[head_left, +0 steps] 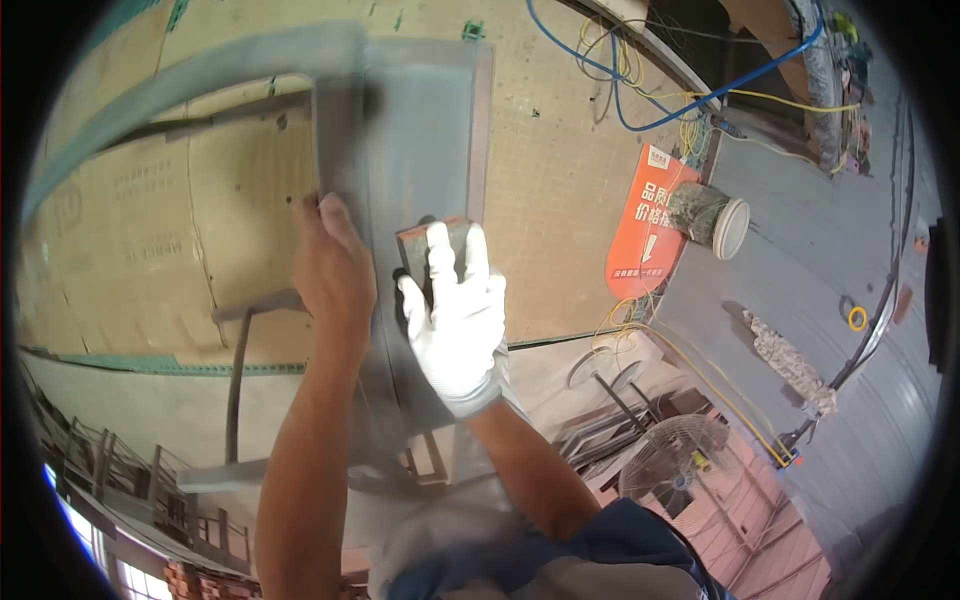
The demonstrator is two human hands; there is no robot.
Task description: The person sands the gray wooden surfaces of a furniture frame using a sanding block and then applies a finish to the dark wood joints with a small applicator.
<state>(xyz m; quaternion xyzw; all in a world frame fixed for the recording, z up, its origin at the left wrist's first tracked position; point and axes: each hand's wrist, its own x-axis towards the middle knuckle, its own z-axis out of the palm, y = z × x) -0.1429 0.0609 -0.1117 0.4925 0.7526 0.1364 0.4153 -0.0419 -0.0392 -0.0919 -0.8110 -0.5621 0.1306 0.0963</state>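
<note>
Curling my left hand [337,265] round the grey frame [338,140], its long bar running away from me, I spread my gloved right hand's [455,320] fingers over the dark block [416,255] beneath them.

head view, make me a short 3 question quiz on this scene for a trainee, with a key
1. True or false: the left hand is bare and grips a grey frame.
2. Fill in the colour: the right hand, its fingers spread over a block, wears a ____ glove.
3. Multiple choice: what does the bucket partly cover in this view?
A) a green towel
B) an orange-red sign
C) a wooden ladder

Key: 1. True. 2. White. 3. B.
</note>
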